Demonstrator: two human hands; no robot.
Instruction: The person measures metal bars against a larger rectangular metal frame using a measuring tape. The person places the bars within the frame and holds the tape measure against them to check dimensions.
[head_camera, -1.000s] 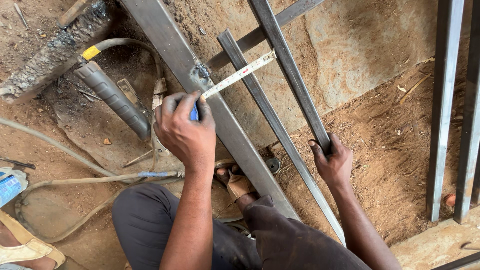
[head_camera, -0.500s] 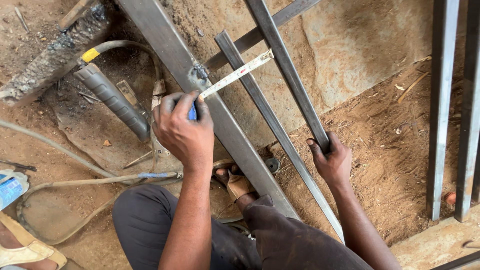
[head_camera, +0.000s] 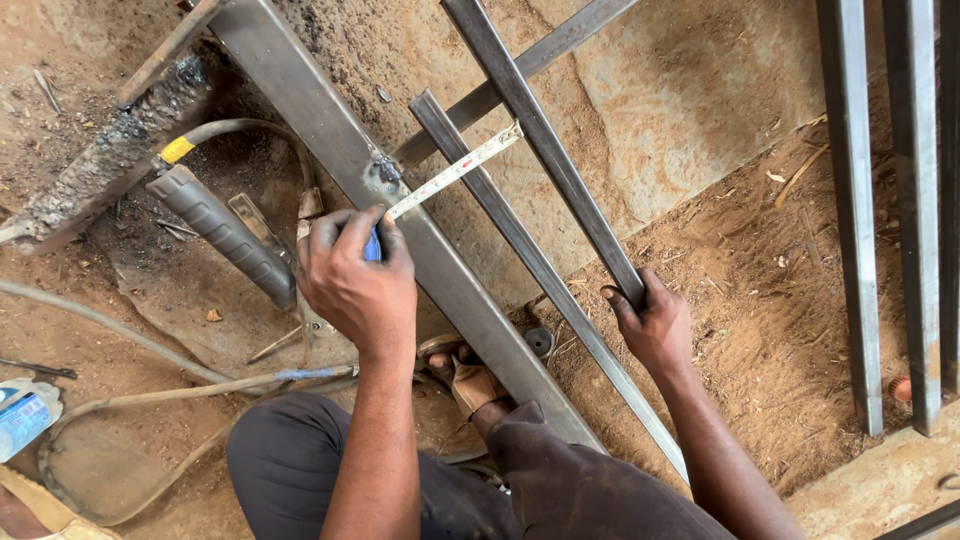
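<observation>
Head view, looking down at dirt ground.

Labels and packages: a clear bottle (head_camera: 22, 418) with a blue label at the left edge, low in the frame, lying on the dirt. A yellow band (head_camera: 177, 150) wraps a hose end in the upper left, just above a grey ribbed handle (head_camera: 222, 232). No signs in view.

Left hand (head_camera: 355, 275), centre-left: fingers curled shut around a blue tape case (head_camera: 372, 246), which is mostly hidden under the fingers. The tape (head_camera: 455, 172) runs up and right from the case, across a wide steel beam (head_camera: 330, 135) and a thin bar (head_camera: 505, 225), and its tip touches a square tube (head_camera: 545, 155) near upper centre.

Right hand (head_camera: 655, 325), centre-right: closed around the lower end of the square tube, thumb on the left side of it.

A sandalled foot (head_camera: 470, 380) sits against the beam's lower stretch, bottom centre. Dark trousers fill the bottom edge. More steel tubes (head_camera: 865, 220) stand along the right edge, well apart from the hands. A charred beam (head_camera: 110, 160) lies in the upper left.

Against the frame half a second earlier: both hands keep the same grips, and the tape spans the same three members. The whole scene sits slightly differently in the frame; no clear move of tube or tape can be told.
</observation>
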